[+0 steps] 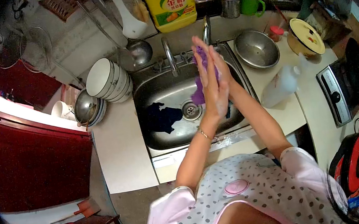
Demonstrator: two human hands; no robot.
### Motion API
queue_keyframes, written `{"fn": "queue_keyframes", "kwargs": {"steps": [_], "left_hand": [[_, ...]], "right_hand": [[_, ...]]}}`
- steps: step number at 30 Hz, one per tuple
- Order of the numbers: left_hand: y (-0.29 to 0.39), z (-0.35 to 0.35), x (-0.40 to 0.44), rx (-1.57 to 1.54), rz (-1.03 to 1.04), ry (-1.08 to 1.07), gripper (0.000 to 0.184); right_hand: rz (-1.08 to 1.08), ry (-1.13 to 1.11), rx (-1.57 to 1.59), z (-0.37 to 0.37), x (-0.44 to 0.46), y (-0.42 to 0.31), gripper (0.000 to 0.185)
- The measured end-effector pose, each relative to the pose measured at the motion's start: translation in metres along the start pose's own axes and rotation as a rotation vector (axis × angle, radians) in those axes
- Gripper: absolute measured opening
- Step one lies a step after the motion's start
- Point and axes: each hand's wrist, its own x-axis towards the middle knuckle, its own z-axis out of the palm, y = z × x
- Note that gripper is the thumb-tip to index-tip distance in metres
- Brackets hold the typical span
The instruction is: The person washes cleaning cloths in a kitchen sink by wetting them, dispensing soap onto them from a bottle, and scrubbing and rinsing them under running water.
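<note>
My left hand (212,77) and my right hand (225,71) are pressed palm to palm over the right part of the steel sink (157,85). Between them is a purple cloth (197,93), which hangs out on the left side, with some of it showing near the fingertips. Below the hands, the drain (191,110) is visible in the sink bottom. A dark wet cloth (162,117) lies in the basin left of the drain. The faucet (170,58) stands behind the basin, its spout left of my hands.
White bowls (108,80) are stacked left of the sink. On the right are a metal bowl (256,49), a translucent jug (280,86), a yellow pot (305,37) and a stove (335,94). A yellow detergent jug (169,3) stands behind the sink.
</note>
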Motion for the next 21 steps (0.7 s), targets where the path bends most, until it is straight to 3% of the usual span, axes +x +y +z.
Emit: {"fn": "queue_keyframes", "kwargs": {"steps": [3, 4, 5, 8, 9, 11, 13, 15, 16, 17, 21], "left_hand": [[-0.027, -0.014, 0.017, -0.279, -0.162, 0.144, 0.047], [-0.035, -0.017, 0.024, -0.462, -0.249, 0.24, 0.048], [-0.036, -0.015, 0.018, -0.46, -0.254, 0.244, 0.048], [-0.001, 0.0, -0.016, 0.074, -0.055, 0.053, 0.053], [0.005, 0.005, -0.018, 0.012, 0.002, 0.082, 0.053], [-0.012, 0.0, 0.003, -0.135, -0.184, 0.129, 0.052], [-0.033, -0.017, 0.011, -0.086, -0.15, 0.113, 0.05], [-0.03, -0.017, 0.01, -0.234, -0.326, 0.207, 0.053], [-0.02, -0.009, -0.005, -0.056, -0.257, 0.198, 0.054], [-0.014, 0.001, -0.023, -0.129, -0.252, 0.067, 0.057], [-0.018, -0.007, -0.011, -0.004, -0.18, 0.161, 0.048]], "right_hand": [[0.151, 0.05, 0.037, 0.032, -0.033, -0.021, 0.045], [0.066, -0.007, -0.144, 0.035, -0.044, -0.013, 0.046], [0.072, -0.01, -0.143, 0.032, -0.04, -0.014, 0.046], [0.108, -0.031, 0.178, 0.011, -0.005, -0.002, 0.048], [0.131, -0.003, 0.228, 0.011, -0.003, -0.004, 0.048], [0.271, 0.007, 0.208, 0.025, -0.031, -0.015, 0.047], [0.148, 0.044, -0.12, 0.046, -0.057, -0.018, 0.051], [0.276, 0.012, 0.077, 0.041, -0.048, -0.02, 0.053], [0.232, -0.011, -0.007, 0.034, -0.033, -0.016, 0.05], [0.184, -0.031, -0.091, 0.026, -0.017, -0.013, 0.047], [0.277, 0.017, 0.098, 0.032, -0.017, -0.024, 0.046]]}}
